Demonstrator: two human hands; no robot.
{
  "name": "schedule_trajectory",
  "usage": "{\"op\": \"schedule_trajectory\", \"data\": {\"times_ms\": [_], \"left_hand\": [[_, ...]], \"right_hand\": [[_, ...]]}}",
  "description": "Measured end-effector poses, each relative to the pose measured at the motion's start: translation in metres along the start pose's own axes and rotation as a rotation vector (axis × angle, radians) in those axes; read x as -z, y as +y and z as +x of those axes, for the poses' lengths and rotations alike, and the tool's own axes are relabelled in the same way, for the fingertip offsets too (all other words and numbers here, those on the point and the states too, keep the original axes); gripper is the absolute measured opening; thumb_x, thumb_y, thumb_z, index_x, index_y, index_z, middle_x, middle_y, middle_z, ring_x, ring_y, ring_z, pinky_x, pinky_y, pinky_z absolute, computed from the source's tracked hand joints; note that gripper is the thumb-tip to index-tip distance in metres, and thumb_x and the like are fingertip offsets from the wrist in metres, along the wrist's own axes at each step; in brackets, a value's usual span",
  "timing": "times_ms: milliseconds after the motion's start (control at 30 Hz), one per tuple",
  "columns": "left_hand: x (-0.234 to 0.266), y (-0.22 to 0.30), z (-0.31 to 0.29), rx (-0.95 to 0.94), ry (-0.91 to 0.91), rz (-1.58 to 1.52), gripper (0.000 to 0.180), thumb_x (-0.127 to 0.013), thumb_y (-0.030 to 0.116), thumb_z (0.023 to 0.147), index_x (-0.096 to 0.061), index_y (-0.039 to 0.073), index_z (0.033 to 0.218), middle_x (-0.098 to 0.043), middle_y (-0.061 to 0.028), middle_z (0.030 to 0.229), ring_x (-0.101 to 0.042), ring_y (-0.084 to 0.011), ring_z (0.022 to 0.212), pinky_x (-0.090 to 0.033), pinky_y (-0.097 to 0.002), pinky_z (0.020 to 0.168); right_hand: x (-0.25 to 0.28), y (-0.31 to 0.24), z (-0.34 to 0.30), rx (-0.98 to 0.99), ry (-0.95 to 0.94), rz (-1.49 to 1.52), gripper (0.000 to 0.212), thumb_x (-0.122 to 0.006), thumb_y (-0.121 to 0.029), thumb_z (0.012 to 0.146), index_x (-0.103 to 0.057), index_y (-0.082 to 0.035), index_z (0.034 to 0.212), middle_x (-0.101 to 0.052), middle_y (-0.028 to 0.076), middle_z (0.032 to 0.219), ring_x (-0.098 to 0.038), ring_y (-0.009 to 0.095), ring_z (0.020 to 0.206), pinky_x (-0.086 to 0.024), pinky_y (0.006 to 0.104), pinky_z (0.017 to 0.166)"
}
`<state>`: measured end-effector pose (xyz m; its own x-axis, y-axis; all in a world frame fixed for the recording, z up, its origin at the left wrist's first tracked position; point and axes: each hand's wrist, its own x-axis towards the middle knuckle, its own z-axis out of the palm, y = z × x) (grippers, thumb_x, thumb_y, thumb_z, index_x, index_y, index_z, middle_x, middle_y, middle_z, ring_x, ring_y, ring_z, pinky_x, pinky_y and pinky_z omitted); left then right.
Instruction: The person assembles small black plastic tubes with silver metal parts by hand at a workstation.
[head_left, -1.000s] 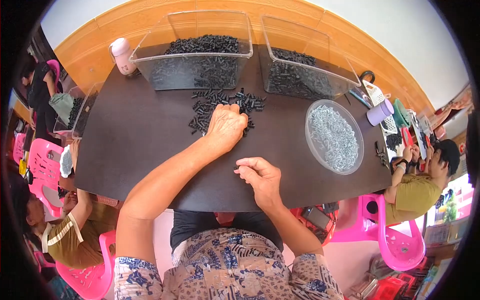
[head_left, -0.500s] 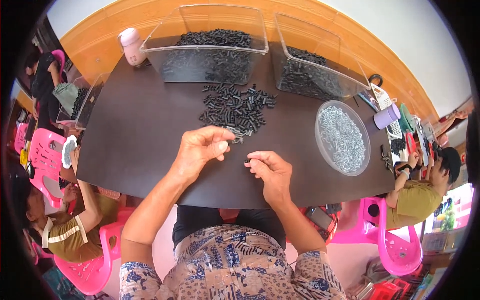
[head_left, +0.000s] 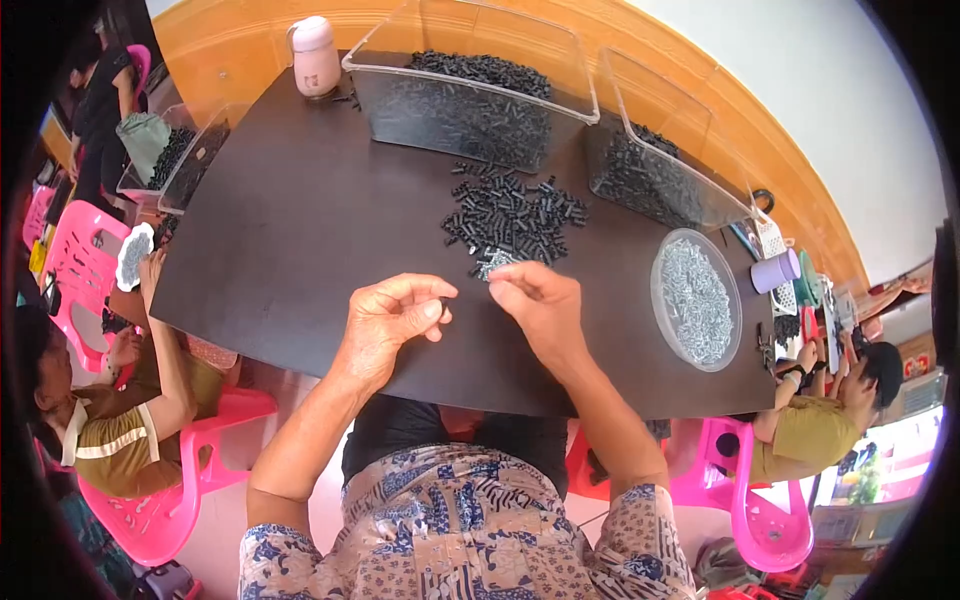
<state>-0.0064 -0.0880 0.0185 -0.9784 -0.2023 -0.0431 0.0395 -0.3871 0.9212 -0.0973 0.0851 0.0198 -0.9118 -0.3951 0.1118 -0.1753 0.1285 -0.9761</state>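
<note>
My left hand [head_left: 385, 328] is over the near middle of the dark table, thumb and fingers pinched on a small black piece [head_left: 446, 303] that is mostly covered. To its right my right hand [head_left: 545, 312] reaches forward, thumb and forefinger pressed together at the edge of a little heap of small silvery metal pieces [head_left: 495, 262]. Whatever lies between those fingertips is hidden. Just beyond that heap spreads a loose pile of short black ribbed plastic pieces [head_left: 515, 215]. A round clear tray [head_left: 735, 335] full of similar silvery pieces rests at the right.
Two clear bins [head_left: 470, 92] [head_left: 680, 160] of black pieces stand along the far edge. A pink bottle [head_left: 315, 60] is at the far left and a lilac cup [head_left: 775, 270] at the right. People sit on both sides on pink chairs [head_left: 225, 430].
My right hand has moved forward to the silvery heap. My left hand has drawn back from it and now pinches a black piece; earlier one showed at my right fingertips. The view has shifted.
</note>
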Motion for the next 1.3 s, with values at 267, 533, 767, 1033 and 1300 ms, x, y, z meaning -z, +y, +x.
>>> {"op": "schedule_trajectory", "data": {"times_ms": [267,533,767,1033,1300], "left_hand": [[0.024,-0.002,-0.008,-0.11,0.052,0.057,0.018,-0.073,0.01,0.079,-0.066,0.0,0.093,-0.063,-0.004,0.076,-0.056,-0.0095,0.064,-0.048,-0.0225,0.059],[0.028,0.002,-0.008,0.015,0.135,-0.062,0.016,-0.073,0.009,0.079,-0.066,-0.001,0.09,-0.063,-0.0041,0.075,-0.057,-0.0099,0.061,-0.047,-0.0218,0.057],[0.032,-0.004,-0.006,0.051,0.112,-0.168,0.015,-0.068,0.005,0.081,-0.064,-0.003,0.094,-0.066,-0.0108,0.077,-0.06,-0.0138,0.059,-0.05,-0.0242,0.057],[0.019,-0.012,-0.004,0.131,0.115,-0.374,0.013,-0.064,0.004,0.085,-0.062,-0.004,0.094,-0.067,-0.0159,0.08,-0.062,-0.0182,0.059,-0.052,-0.0266,0.056],[0.002,-0.012,-0.007,0.073,0.121,-0.31,0.012,-0.064,0.004,0.085,-0.062,-0.004,0.093,-0.067,-0.0149,0.079,-0.061,-0.0179,0.058,-0.051,-0.0261,0.056]], "right_hand": [[-0.005,0.004,0.06,0.708,-0.113,-0.971,0.014,-0.067,-0.007,0.07,-0.067,-0.008,0.083,-0.058,0.008,0.069,-0.057,0.026,0.071,-0.046,0.0386,0.062],[-0.021,-0.001,0.071,0.754,-0.319,-1.229,0.01,-0.064,-0.005,0.063,-0.065,-0.003,0.072,-0.059,0.015,0.069,-0.058,0.03,0.074,-0.048,0.0395,0.063],[-0.02,-0.01,0.061,0.816,-0.179,-1.025,0.004,-0.065,-0.004,0.067,-0.063,-0.004,0.07,-0.056,0.011,0.068,-0.056,0.028,0.069,-0.045,0.0385,0.06],[-0.027,-0.047,0.013,0.707,-0.205,-0.55,0.011,-0.066,0.001,0.072,-0.066,-0.005,0.081,-0.054,0.006,0.065,-0.051,0.022,0.061,-0.041,0.0333,0.054],[-0.027,-0.044,0.001,0.828,-0.156,-0.707,0.017,-0.067,-0.001,0.071,-0.066,-0.003,0.087,-0.053,0.006,0.072,-0.053,0.024,0.067,-0.044,0.0344,0.056]]}}
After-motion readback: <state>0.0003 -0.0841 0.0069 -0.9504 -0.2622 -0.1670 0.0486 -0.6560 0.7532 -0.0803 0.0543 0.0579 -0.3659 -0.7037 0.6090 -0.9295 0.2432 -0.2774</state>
